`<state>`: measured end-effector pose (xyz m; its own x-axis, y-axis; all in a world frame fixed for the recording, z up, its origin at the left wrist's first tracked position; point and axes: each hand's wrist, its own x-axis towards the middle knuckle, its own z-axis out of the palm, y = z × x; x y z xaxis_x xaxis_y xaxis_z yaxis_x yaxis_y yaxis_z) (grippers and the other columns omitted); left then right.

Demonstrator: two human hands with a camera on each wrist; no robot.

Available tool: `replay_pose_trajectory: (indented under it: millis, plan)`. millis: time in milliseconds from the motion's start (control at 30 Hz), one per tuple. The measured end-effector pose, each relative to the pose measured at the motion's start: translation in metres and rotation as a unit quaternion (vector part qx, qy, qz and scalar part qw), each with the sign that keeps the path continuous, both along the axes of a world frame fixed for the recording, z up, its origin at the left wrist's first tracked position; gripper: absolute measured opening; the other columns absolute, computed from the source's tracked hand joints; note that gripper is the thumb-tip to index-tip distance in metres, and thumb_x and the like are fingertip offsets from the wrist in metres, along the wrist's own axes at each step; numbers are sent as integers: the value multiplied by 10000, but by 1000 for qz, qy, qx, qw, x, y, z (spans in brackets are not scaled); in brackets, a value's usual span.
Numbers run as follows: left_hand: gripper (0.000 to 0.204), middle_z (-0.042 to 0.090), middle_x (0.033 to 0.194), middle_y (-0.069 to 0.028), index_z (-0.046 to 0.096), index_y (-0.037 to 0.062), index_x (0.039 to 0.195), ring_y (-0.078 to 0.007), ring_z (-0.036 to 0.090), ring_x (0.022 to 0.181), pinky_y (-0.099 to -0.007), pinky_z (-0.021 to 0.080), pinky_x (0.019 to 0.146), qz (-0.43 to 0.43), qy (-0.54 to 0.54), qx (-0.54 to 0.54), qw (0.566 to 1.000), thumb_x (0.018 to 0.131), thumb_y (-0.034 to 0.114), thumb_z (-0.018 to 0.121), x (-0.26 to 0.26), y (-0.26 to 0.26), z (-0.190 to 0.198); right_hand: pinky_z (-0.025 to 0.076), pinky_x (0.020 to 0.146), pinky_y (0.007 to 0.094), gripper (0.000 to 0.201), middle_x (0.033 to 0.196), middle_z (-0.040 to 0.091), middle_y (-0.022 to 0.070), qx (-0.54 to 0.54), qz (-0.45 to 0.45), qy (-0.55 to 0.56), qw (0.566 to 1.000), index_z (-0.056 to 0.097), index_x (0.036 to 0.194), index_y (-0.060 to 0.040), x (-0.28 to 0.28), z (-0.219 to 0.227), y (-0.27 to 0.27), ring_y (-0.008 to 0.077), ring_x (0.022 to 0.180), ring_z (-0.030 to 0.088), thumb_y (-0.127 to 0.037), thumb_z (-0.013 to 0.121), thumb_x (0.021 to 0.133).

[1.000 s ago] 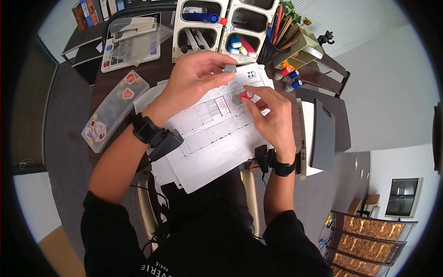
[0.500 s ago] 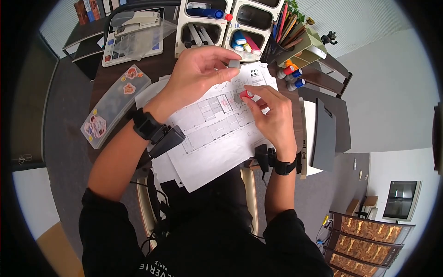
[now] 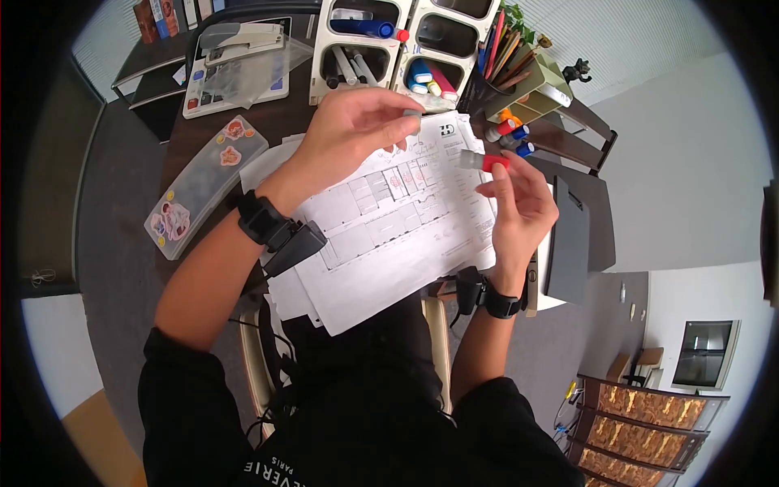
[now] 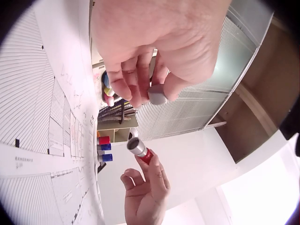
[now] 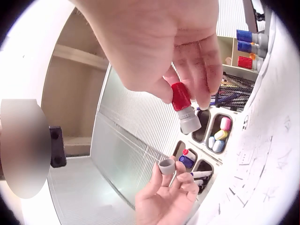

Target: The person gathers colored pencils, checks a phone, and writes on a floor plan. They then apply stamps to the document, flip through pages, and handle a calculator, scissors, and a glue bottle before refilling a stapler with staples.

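Observation:
My right hand (image 3: pixel 523 213) pinches a small stamp with a red handle and a grey end (image 3: pixel 479 161), lifted over the right side of a printed floor plan (image 3: pixel 373 284). In the left wrist view the stamp's round grey end faces the camera. Thumb and fingers of my left hand (image 3: pixel 353 134) pinch a grey cap (image 5: pixel 167 166) above the sheet's top edge; its hollow side shows in the right wrist view. Small red marks (image 3: pixel 408 178) sit in a row of boxes on the plan.
More red and blue stamps (image 3: pixel 519 140) stand at the right. Behind the paper is an organizer (image 3: pixel 320 85) with markers, beside a pencil holder (image 3: pixel 479 93). A stickered translucent case (image 3: pixel 203 191) lies at left, near a stapler (image 3: pixel 243 36) on a calculator-like device.
My right hand has raised the stamp off the plan and moved right, tipping it sideways. Red marks formerly behind it now show. The left hand with the cap has barely moved.

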<state>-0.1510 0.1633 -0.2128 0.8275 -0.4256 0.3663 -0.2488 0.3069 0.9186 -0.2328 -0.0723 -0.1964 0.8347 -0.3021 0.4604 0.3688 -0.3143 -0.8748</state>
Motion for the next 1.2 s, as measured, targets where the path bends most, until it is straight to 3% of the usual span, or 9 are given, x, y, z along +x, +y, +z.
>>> replay_pose_trajectory:
  millis: [67, 133, 300, 400, 500, 633, 900, 1200]
  plan:
    - [238, 686, 959, -74, 664, -45, 1156, -111, 645, 819, -261, 534, 737, -18, 14, -5, 1000, 989, 122, 634, 0, 0, -1, 562, 612, 276, 245, 892, 726, 127, 15, -19, -4, 1000, 657, 1129, 72, -10, -2, -1, 148, 671, 684, -77, 701, 939]
    - [244, 657, 882, -53, 671, -52, 1142, -106, 631, 798, -260, 533, 732, -67, 58, -19, 996, 1009, 143, 609, -1, 0, -2, 547, 592, 275, 227, 873, 719, 120, 148, -44, 11, 988, 661, 1094, 69, -23, -12, -1, 141, 630, 659, -117, 676, 965]
    - [256, 644, 918, -42, 666, -34, 1178, -102, 628, 806, -257, 538, 749, -108, 58, 15, 992, 1006, 149, 616, -8, -3, -1, 514, 565, 274, 231, 850, 702, 105, 295, -24, 0, 955, 655, 1093, 54, -47, -36, 16, 131, 628, 629, -151, 655, 985]
    - [266, 654, 1000, -47, 662, -13, 1210, -101, 627, 854, -255, 545, 786, -131, 59, 34, 989, 982, 123, 649, -8, -6, -1, 532, 581, 278, 219, 897, 712, 120, 281, -10, 24, 959, 644, 1116, 54, -47, -29, 26, 142, 637, 649, -113, 660, 976]
    - [326, 683, 1110, -60, 667, -9, 1220, -95, 620, 943, -255, 547, 814, -120, -10, 73, 990, 901, 29, 723, -10, -8, -1, 569, 618, 293, 264, 979, 726, 153, 198, -7, 18, 980, 611, 1169, 61, -48, -26, 28, 180, 676, 696, -32, 689, 935]
    - [341, 686, 1097, -58, 676, -12, 1204, -94, 624, 925, -251, 544, 811, -104, -33, 89, 990, 871, 14, 748, -9, -6, -1, 577, 638, 292, 276, 980, 724, 165, 196, 17, 25, 980, 607, 1172, 61, -51, -27, 31, 188, 695, 702, -5, 698, 920]
    - [354, 698, 1003, -65, 688, -20, 1162, -98, 640, 889, -255, 543, 802, -134, 32, 88, 987, 821, -25, 782, -10, -5, 2, 590, 684, 289, 271, 961, 725, 169, 163, 33, 35, 985, 603, 1172, 70, -52, -26, 40, 174, 741, 715, 10, 693, 923]
    - [349, 719, 1039, -93, 697, -26, 1162, -129, 666, 910, -274, 554, 817, -146, 20, 104, 984, 830, 20, 795, -10, -7, 0, 586, 726, 290, 304, 981, 725, 171, 114, 25, 43, 992, 606, 1170, 71, -57, -25, 39, 176, 775, 721, 28, 723, 893]
